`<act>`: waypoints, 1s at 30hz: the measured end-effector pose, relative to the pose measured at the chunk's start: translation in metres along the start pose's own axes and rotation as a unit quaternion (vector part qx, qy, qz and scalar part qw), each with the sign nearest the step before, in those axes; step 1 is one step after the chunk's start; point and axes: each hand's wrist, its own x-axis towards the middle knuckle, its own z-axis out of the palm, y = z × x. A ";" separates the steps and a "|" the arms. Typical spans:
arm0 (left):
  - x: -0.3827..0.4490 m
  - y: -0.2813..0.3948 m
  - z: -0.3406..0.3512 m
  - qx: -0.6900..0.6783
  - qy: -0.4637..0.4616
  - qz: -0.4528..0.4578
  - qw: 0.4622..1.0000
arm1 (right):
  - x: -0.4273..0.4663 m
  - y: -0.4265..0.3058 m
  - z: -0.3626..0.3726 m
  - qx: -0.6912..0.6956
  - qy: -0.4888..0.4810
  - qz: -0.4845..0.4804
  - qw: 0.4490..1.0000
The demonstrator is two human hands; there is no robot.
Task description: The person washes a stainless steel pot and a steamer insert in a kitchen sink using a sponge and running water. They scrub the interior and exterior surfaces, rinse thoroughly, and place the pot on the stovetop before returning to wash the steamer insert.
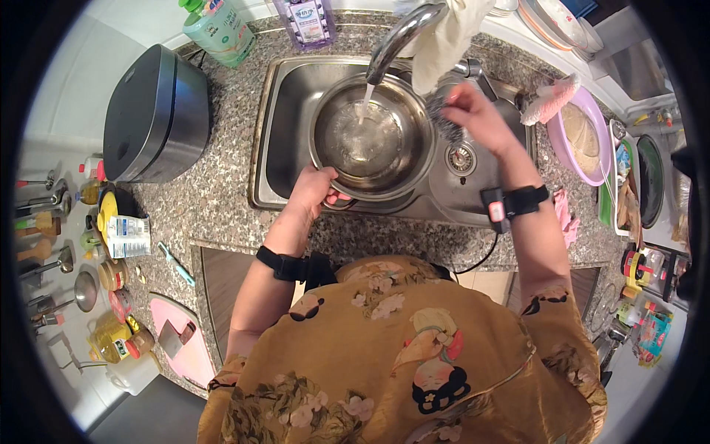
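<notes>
A round stainless steel pan (407,161) rests over the double-bowl sink, under the chrome faucet (388,47), and water runs from the spout into it. At the pan's lower left rim, my left hand (317,187) grips its edge near a handle. My right hand (471,114) is raised over the right bowl and pinches a grey wire scourer (446,119), just right of the pan. Below the scourer shows a sink drain strainer (460,157). A pale cloth (444,53) hangs beside the faucet.
On the left counter are a dark rice cooker (147,116), a teal peeler (176,263) and a cleaver (175,338) on a pink cutting board (194,355). Soap bottles (222,33) stand behind the sink. A purple basin (594,166) with a strainer sits right.
</notes>
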 end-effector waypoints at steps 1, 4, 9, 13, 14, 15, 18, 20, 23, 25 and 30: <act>0.000 0.001 0.000 0.005 0.006 0.017 1.000 | 0.001 -0.003 0.019 -0.006 -0.021 0.000 1.000; 0.012 0.000 -0.014 -0.005 -0.010 0.023 1.000 | 0.007 -0.013 0.056 -0.135 -0.012 0.010 0.991; 0.021 0.005 -0.028 0.006 -0.015 -0.013 1.000 | 0.027 0.015 0.098 -0.266 -0.018 -0.023 0.964; 0.057 -0.001 -0.055 0.020 -0.033 -0.067 0.997 | 0.040 0.030 0.138 -0.392 -0.047 0.000 0.919; 0.062 0.000 -0.059 0.039 -0.026 -0.069 0.997 | 0.041 0.041 0.146 -0.394 -0.042 -0.015 0.918; 0.065 0.003 -0.061 0.059 -0.020 -0.070 0.996 | 0.043 0.050 0.153 -0.404 -0.043 -0.001 0.914; 0.077 0.011 -0.065 0.101 -0.023 -0.089 0.991 | 0.048 0.074 0.167 -0.439 -0.043 0.027 0.897; 0.091 0.016 -0.068 0.129 -0.050 -0.120 0.983 | 0.054 0.094 0.171 -0.460 -0.064 0.086 0.881; 0.110 0.008 -0.069 0.147 -0.046 -0.079 0.985 | 0.055 0.100 0.178 -0.526 -0.167 0.134 0.823; 0.118 0.011 -0.067 0.180 -0.036 -0.053 0.982 | 0.054 0.104 0.185 -0.553 -0.248 0.169 0.777; 0.133 0.023 -0.072 0.293 0.015 0.134 0.946 | 0.059 0.116 0.204 -0.552 -0.290 0.218 0.751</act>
